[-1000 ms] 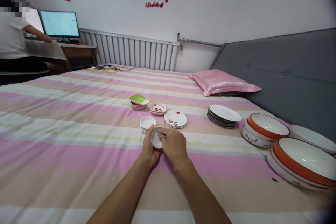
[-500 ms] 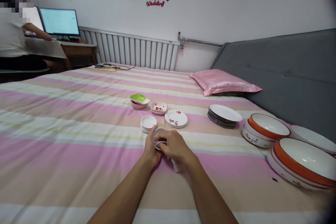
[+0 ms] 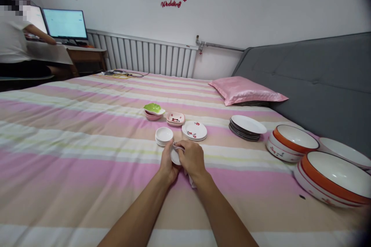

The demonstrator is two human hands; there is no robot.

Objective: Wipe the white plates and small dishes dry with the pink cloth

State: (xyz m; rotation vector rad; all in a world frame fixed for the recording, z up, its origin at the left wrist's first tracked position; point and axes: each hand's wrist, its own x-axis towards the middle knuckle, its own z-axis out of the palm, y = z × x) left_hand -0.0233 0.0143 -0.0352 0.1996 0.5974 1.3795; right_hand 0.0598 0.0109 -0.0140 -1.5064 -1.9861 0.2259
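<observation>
My left hand (image 3: 168,164) is closed round the left side of a small white dish (image 3: 175,157), held just above the bed. My right hand (image 3: 191,158) grips a pale cloth (image 3: 190,180), pressing part of it on the dish's rim while the rest hangs below the palm. Just beyond my left fingertips stands a stack of small white dishes (image 3: 164,134). Close by are white plates with red flowers (image 3: 194,130), square pink dishes (image 3: 175,118) and a green leaf-shaped dish (image 3: 153,108) resting on pink bowls.
On the striped bed (image 3: 87,185), to the right, are stacked dark-edged plates (image 3: 248,126) and large orange-banded bowls (image 3: 336,179). A pink pillow (image 3: 247,89) lies near the grey headboard (image 3: 313,69). Cables (image 3: 124,73) lie at the far edge. A person (image 3: 14,42) sits at a desk, left.
My right hand has moved the cloth from inside the dish up to its far rim. The dish has tilted in my left hand. The stacks stay put.
</observation>
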